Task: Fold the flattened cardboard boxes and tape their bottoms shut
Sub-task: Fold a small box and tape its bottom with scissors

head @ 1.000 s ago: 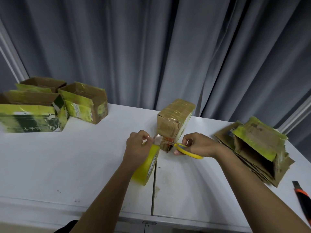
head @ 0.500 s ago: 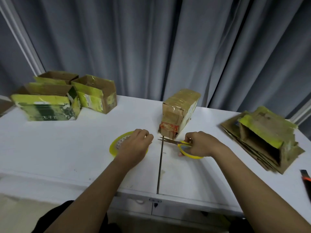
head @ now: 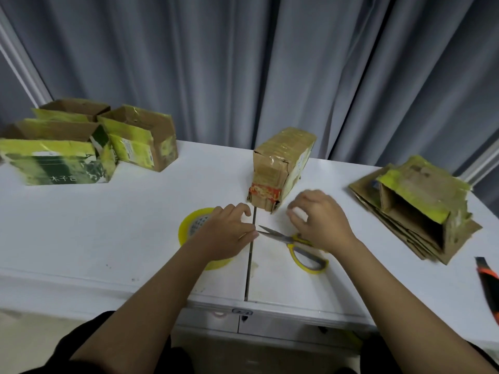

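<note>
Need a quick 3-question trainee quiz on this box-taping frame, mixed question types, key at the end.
1. True or false: the scissors lie flat on the white table, and neither hand grips them.
2. Which item sits partly under the left hand? A) orange utility knife B) yellow tape roll C) flattened boxes
3. Fill in: the taped box stands just beyond the hands, and the stack of flattened boxes lies to its ____.

Key: 1 true; 2 B; 3 right
</note>
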`<state>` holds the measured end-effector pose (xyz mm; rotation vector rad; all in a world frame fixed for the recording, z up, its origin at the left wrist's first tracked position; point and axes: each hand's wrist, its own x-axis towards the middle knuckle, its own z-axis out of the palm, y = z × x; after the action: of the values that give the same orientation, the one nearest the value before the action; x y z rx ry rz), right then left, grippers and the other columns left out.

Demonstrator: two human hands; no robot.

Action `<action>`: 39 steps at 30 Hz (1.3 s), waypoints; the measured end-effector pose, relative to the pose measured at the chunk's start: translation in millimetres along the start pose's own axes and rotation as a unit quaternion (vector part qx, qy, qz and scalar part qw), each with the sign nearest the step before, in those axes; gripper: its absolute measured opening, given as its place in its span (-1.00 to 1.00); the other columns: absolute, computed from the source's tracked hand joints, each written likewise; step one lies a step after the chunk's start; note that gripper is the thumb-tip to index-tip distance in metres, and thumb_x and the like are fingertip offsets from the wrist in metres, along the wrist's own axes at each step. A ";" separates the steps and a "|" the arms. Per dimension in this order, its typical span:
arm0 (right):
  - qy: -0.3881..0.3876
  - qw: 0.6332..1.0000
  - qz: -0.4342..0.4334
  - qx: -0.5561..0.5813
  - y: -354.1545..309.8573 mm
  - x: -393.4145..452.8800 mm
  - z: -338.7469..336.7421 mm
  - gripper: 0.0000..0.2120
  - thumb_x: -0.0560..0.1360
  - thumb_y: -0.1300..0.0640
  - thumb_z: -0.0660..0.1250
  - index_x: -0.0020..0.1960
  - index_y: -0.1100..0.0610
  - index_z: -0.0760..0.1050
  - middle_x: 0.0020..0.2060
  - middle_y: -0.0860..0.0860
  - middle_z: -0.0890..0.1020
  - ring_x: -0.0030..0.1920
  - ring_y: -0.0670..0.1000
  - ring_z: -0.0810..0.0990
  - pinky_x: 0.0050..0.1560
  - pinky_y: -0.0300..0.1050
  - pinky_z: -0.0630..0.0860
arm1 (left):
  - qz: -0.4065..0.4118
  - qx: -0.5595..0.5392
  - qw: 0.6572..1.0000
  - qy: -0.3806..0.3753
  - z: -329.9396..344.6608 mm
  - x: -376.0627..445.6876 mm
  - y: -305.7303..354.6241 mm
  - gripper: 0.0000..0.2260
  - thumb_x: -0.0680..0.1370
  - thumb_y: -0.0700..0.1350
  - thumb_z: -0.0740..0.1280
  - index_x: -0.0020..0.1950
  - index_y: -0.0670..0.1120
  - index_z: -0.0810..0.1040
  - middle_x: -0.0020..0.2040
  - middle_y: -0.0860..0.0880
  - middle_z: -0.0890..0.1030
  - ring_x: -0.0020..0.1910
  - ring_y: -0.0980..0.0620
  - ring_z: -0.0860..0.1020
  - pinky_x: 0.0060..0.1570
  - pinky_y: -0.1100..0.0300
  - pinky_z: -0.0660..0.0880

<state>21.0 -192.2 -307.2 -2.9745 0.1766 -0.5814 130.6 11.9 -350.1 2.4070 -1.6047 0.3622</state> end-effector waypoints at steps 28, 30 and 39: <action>0.091 0.925 0.015 0.370 43.4 79.0 0.4 -0.72 0.55 0.23 0.31 0.23 0.01 0.53 0.19 -0.09 0.55 0.28 -0.09 0.45 0.35 -0.24 0.33 | -0.159 -0.522 0.832 0.097 -18.6 108.3 -5.0 -0.71 0.67 -0.04 0.03 0.31 0.16 0.41 0.29 0.25 0.43 0.30 0.25 0.41 0.32 0.04 0.41; 0.131 0.934 0.048 0.329 35.1 92.9 5.6 -0.77 0.53 -0.01 0.34 0.18 -0.07 0.55 0.10 -0.18 0.52 0.21 -0.08 0.41 0.28 -0.19 0.33 | -0.155 -0.527 0.829 0.108 -17.1 110.1 -2.6 -0.71 0.67 -0.05 0.03 0.27 0.23 0.41 0.27 0.28 0.44 0.27 0.27 0.43 0.29 0.10 0.43; 0.174 0.968 -0.062 0.168 43.2 101.8 33.3 -0.54 0.46 -0.24 0.25 0.25 -0.03 0.56 0.18 -0.10 0.51 0.21 -0.06 0.24 0.23 -0.08 0.13 | -0.169 -0.594 0.779 0.106 -14.7 114.8 -3.4 -0.69 0.67 -0.08 0.03 0.17 0.30 0.45 0.19 0.26 0.52 0.16 0.26 0.53 -0.01 0.32 0.52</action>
<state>123.3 -245.8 -305.8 -2.5497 -0.0766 -1.0346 175.2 -81.9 -298.9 1.4772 -0.7915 -0.3644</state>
